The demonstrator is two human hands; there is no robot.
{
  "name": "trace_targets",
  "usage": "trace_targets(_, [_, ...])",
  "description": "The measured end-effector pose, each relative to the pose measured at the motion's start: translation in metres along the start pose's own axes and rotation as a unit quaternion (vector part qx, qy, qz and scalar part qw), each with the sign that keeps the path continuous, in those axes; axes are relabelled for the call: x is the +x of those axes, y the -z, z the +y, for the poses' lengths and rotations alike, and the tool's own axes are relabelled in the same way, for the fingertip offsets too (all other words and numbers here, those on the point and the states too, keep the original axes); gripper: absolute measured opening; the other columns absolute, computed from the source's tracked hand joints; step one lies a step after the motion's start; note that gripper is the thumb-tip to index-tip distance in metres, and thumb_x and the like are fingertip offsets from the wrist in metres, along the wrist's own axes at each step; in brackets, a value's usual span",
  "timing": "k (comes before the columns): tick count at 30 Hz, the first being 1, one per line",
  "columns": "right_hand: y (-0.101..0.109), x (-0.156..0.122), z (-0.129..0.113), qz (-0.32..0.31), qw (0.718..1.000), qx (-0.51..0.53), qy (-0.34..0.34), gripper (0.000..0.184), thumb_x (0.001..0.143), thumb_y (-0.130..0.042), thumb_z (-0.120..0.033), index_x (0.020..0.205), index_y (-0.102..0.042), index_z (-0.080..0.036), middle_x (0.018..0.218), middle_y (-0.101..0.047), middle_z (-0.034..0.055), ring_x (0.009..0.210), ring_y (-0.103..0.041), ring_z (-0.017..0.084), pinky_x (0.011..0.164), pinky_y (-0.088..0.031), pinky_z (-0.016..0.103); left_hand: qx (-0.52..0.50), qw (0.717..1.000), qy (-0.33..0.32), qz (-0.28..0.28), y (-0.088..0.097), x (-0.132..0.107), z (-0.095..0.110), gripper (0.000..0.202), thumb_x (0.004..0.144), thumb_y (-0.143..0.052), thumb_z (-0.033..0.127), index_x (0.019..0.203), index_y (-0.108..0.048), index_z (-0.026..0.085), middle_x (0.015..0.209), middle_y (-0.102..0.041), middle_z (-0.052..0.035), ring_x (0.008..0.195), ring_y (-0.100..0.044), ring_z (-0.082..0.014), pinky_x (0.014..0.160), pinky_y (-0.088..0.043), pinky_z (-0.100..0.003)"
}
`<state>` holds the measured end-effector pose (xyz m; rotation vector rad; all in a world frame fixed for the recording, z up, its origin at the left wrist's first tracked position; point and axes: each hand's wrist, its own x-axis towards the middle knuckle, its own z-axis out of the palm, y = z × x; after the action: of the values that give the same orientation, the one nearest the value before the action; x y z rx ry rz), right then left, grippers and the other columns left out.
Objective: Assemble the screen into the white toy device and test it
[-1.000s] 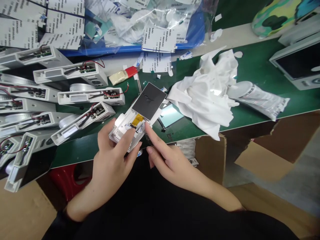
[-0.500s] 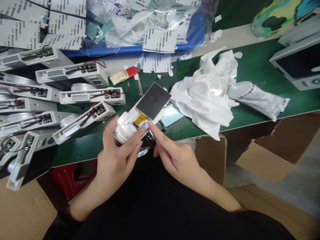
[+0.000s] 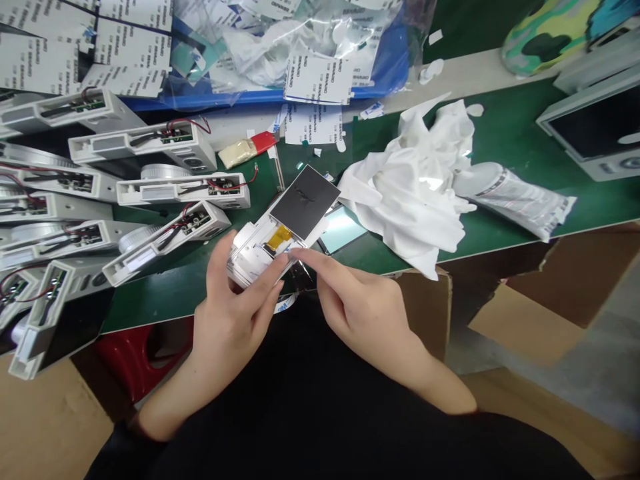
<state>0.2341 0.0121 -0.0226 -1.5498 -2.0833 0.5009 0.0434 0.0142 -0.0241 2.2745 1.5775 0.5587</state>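
My left hand (image 3: 233,310) grips a white plastic device housing (image 3: 255,257) from below, with its fingers around the near end. A dark-backed display panel (image 3: 305,202) lies flipped out beyond the housing, joined to it by an amber flex ribbon (image 3: 279,235). My right hand (image 3: 363,307) holds nothing, and its extended index finger reaches to the housing's edge beside the ribbon. Its fingertip appears to touch that edge. The housing's near side is partly hidden by my left fingers.
Several open white housings (image 3: 160,190) with circuit boards and red wires fill the green bench mat (image 3: 380,250) to the left. To the right lie a crumpled white cloth (image 3: 405,187) and a silvery pouch (image 3: 520,203). A blue tray (image 3: 260,100) holding label sheets stands behind. Cardboard (image 3: 425,310) lies below the bench edge.
My right hand has drawn back to the right and its index finger lies flatter. The housing and display panel have shifted slightly right since a second ago, still in my left hand.
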Motion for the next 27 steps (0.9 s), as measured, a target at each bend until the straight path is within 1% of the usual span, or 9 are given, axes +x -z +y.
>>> trace_targets(3, [0.0, 0.007, -0.004, 0.026, 0.999, -0.045, -0.004, 0.033, 0.098, -0.042, -0.008, 0.113, -0.071, -0.014, 0.061, -0.067, -0.0054, 0.043, -0.05, 0.005, 0.043, -0.029, 0.024, 0.0, 1.0, -0.006, 0.001, 0.0, 0.0, 0.0, 0.035, 0.098, -0.062, 0.019, 0.13, -0.066, 0.031, 0.15, -0.041, -0.0118, 0.14, -0.053, -0.0353, 0.095, -0.064, -0.044])
trace_targets(5, [0.003, 0.009, -0.005, 0.028, 0.998, -0.064, -0.001, 0.032, 0.098, -0.043, -0.008, 0.111, -0.072, -0.014, 0.058, -0.065, -0.0055, 0.04, -0.046, 0.005, 0.042, -0.027, 0.025, 0.002, 1.0, -0.008, 0.0, 0.0, 0.0, -0.001, 0.035, 0.098, -0.062, 0.019, 0.13, -0.065, 0.031, 0.151, -0.041, -0.0118, 0.139, -0.054, -0.0346, 0.095, -0.064, -0.043])
trace_targets(8, [0.01, 0.006, -0.006, 0.018, 0.999, -0.038, 0.011, 0.031, 0.1, -0.044, -0.01, 0.117, -0.069, -0.015, 0.062, -0.067, -0.0048, 0.043, -0.049, 0.006, 0.044, -0.032, 0.023, -0.002, 1.0, -0.009, -0.001, 0.001, -0.002, -0.007, 0.043, 0.097, -0.065, 0.025, 0.138, -0.058, 0.034, 0.155, -0.039, -0.0128, 0.129, -0.062, -0.0318, 0.085, -0.066, -0.037])
trace_targets(11, [0.017, -0.001, -0.006, 0.007, 0.999, 0.044, 0.014, 0.028, 0.102, -0.045, -0.012, 0.123, -0.064, -0.017, 0.068, -0.07, -0.0046, 0.049, -0.057, 0.007, 0.05, -0.043, 0.021, -0.04, 0.999, 0.009, 0.024, 0.007, -0.01, -0.015, 0.07, 0.095, -0.069, 0.031, 0.156, -0.036, 0.039, 0.15, -0.045, -0.0142, 0.102, -0.07, -0.0216, 0.065, -0.064, -0.026])
trace_targets(13, [0.02, -0.007, -0.007, -0.018, 0.995, 0.099, 0.023, 0.025, 0.103, -0.047, -0.014, 0.121, -0.063, -0.018, 0.075, -0.073, -0.0037, 0.055, -0.062, 0.007, 0.056, -0.049, 0.02, -0.085, 0.994, 0.049, 0.056, 0.014, -0.019, -0.018, 0.081, 0.094, -0.071, 0.03, 0.16, -0.027, 0.042, 0.144, -0.05, -0.0123, 0.084, -0.067, -0.015, 0.058, -0.061, -0.024])
trace_targets(16, [0.022, -0.014, -0.007, -0.068, 0.986, 0.143, 0.055, 0.021, 0.103, -0.05, -0.016, 0.117, -0.065, -0.018, 0.088, -0.078, -0.0004, 0.068, -0.07, 0.009, 0.065, -0.054, 0.021, -0.179, 0.97, 0.147, 0.072, 0.027, -0.032, -0.018, 0.071, 0.094, -0.07, 0.026, 0.155, -0.038, 0.045, 0.143, -0.052, -0.0075, 0.067, -0.06, -0.0083, 0.054, -0.058, -0.026])
trace_targets(20, [0.02, -0.019, -0.01, -0.103, 0.98, 0.15, 0.082, 0.021, 0.104, -0.052, -0.021, 0.118, -0.067, -0.015, 0.085, -0.075, 0.0019, 0.069, -0.068, 0.01, 0.06, -0.05, 0.021, -0.293, 0.924, 0.224, 0.099, 0.039, -0.043, -0.014, 0.047, 0.098, -0.062, 0.028, 0.143, -0.055, 0.04, 0.139, -0.059, -0.0054, 0.057, -0.054, -0.0058, 0.046, -0.051, -0.026])
trace_targets(23, [0.02, -0.018, -0.015, -0.109, 0.976, 0.154, 0.109, 0.024, 0.104, -0.053, -0.023, 0.12, -0.068, -0.014, 0.083, -0.069, 0.0011, 0.066, -0.062, 0.008, 0.059, -0.047, 0.021, -0.327, 0.905, 0.247, 0.112, 0.041, -0.046, -0.011, 0.039, 0.1, -0.058, 0.03, 0.138, -0.059, 0.036, 0.129, -0.066, -0.0063, 0.054, -0.052, -0.0065, 0.044, -0.047, -0.028])
trace_targets(27, [0.021, -0.013, -0.025, -0.109, 0.973, 0.125, 0.16, 0.027, 0.105, -0.051, -0.026, 0.12, -0.071, -0.016, 0.08, -0.064, 0.0002, 0.064, -0.058, 0.009, 0.058, -0.044, 0.022, -0.325, 0.909, 0.234, 0.114, 0.043, -0.046, -0.007, 0.042, 0.096, -0.064, 0.022, 0.135, -0.062, 0.038, 0.129, -0.065, -0.0026, 0.056, -0.054, -0.006, 0.043, -0.047, -0.027])
